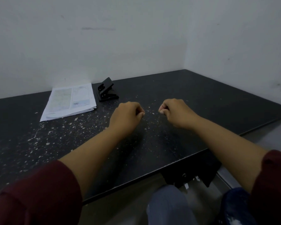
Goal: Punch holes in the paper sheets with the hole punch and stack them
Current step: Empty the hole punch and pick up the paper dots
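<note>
A stack of printed paper sheets lies flat on the black table at the back left, near the wall. Right beside its right edge stands a black hole punch with its lever raised. My left hand rests on the table in front of the punch, fingers curled into a loose fist with nothing in it. My right hand rests about a hand's width to the right, also curled shut and holding nothing. Both hands are apart from the paper and the punch.
The black table is speckled with small white paper bits, mostly on its left half. White walls meet in a corner behind it. The table's front edge runs diagonally; a dark drawer lock and my knees show below it.
</note>
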